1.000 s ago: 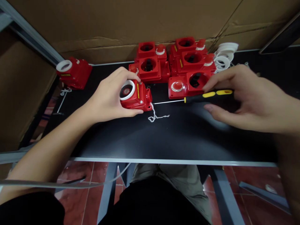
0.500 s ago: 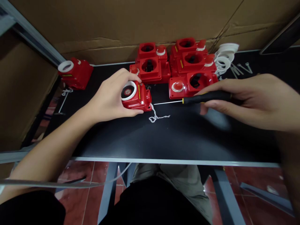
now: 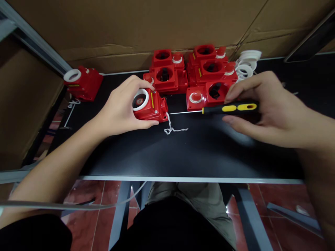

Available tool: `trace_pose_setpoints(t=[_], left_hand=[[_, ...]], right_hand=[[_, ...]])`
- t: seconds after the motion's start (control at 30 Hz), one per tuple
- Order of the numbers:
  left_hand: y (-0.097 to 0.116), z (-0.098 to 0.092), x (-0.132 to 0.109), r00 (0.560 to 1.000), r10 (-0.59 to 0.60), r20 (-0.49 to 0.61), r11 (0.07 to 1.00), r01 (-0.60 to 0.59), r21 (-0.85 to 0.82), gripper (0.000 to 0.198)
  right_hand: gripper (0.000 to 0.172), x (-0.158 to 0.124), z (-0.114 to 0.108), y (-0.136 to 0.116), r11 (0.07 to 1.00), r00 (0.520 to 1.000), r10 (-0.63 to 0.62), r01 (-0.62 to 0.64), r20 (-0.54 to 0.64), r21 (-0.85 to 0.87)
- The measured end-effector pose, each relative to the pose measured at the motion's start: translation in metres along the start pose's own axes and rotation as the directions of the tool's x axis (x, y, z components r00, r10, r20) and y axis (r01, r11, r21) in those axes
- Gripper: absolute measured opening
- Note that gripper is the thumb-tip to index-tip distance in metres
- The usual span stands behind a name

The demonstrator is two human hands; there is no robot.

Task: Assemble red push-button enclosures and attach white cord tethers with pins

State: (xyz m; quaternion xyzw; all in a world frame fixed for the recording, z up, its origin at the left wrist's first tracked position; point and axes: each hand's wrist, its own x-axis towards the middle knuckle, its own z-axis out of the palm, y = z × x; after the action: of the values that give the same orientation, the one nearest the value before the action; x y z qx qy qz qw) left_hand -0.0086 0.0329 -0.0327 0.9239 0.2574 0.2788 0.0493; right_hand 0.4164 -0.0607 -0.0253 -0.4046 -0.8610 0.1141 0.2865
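Observation:
My left hand (image 3: 125, 108) is wrapped round a red alarm-like box (image 3: 154, 108) with a white ring on its round opening, holding it on the black table. From its right side hangs a white cord (image 3: 170, 130), its loose end lying on the tabletop. In my right hand (image 3: 264, 111) is a screwdriver (image 3: 227, 108) with a black and yellow handle, the thumb below it and the fingers above. Its thin shaft points left, and the tip is at the box's right side; whether it touches a screw is too small to tell.
Several red boxes (image 3: 180, 83) with red domes stand behind, against the cardboard wall (image 3: 146, 28). White rings (image 3: 248, 62) are stacked at the back right. Another red box (image 3: 83, 83) with a white ring and a cord sits at the far left. The black table (image 3: 157, 157) has a pale front edge.
My right hand has shifted its grip on the screwdriver, fingers rolled so the handle's yellow patches now show. The box stays in my left hand; the whole view has moved slightly.

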Motion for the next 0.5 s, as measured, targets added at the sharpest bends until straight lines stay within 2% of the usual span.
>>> trace_pose_setpoints(t=[0.1, 0.2, 0.3, 0.4, 0.5], left_hand=[[-0.003, 0.001, 0.000, 1.000, -0.020, -0.002, 1.000, 0.020, 0.003, 0.077], [-0.003, 0.002, 0.001, 0.999, 0.038, -0.019, 0.999, -0.038, 0.002, 0.083], [0.001, 0.003, 0.001, 0.997, 0.071, -0.015, 0.997, -0.071, -0.014, 0.080], [0.005, 0.002, 0.001, 0.996, 0.088, -0.008, 0.996, -0.088, -0.022, 0.076], [0.008, 0.001, 0.001, 0.995, 0.094, -0.015, 0.996, -0.094, -0.011, 0.078]], right_hand=[[0.033, 0.003, -0.003, 0.004, 0.995, 0.998, -0.059, 0.058, -0.010, -0.076], [0.026, 0.006, -0.006, 0.008, 0.983, 0.994, -0.109, 0.103, -0.030, -0.152], [0.023, 0.006, -0.010, 0.009, 0.973, 0.993, -0.120, 0.117, -0.001, -0.198], [0.027, 0.003, -0.012, 0.009, 0.969, 0.992, -0.128, 0.121, -0.018, -0.217], [0.042, 0.003, -0.011, 0.010, 0.970, 0.993, -0.117, 0.107, -0.033, -0.218]])
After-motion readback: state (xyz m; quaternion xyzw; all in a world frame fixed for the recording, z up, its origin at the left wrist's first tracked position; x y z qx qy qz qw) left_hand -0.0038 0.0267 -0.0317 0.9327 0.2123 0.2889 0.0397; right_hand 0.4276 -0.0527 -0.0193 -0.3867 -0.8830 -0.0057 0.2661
